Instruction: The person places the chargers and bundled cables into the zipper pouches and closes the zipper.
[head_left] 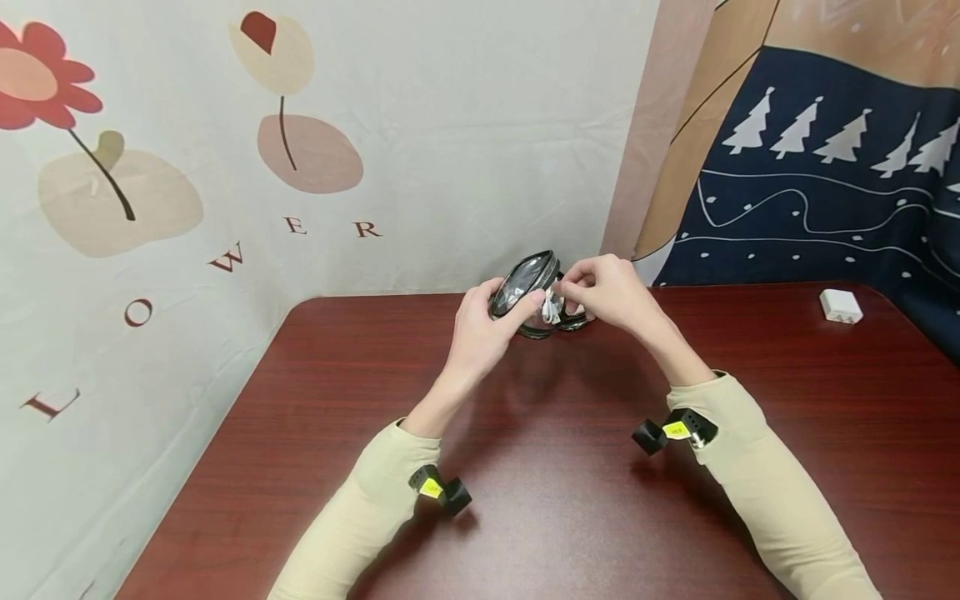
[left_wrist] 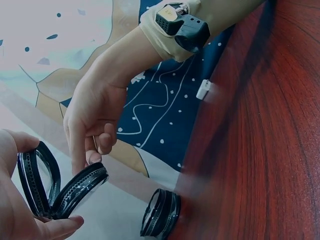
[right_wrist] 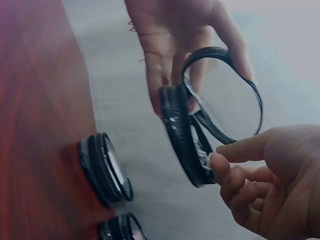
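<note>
A small round zip case (head_left: 519, 282) with clear sides and black trim is spread like a clamshell above the table's back edge. My left hand (head_left: 480, 323) grips it from the left, thumb on the near side. A bundled white cable (head_left: 551, 308) shows in the case's lower half. My right hand (head_left: 611, 292) reaches in from the right and pinches at the cable with thumb and forefinger; in the right wrist view the fingertips (right_wrist: 219, 162) meet the white strands inside the rim. The cable's far part is hidden by the case wall.
Two more round black-trimmed cases (right_wrist: 102, 170) (right_wrist: 122, 227) stand on the table behind the hands. A white charger block (head_left: 840, 306) lies at the table's back right. Patterned cloth (head_left: 480, 150) hangs right behind the back edge of the dark red table (head_left: 525, 467).
</note>
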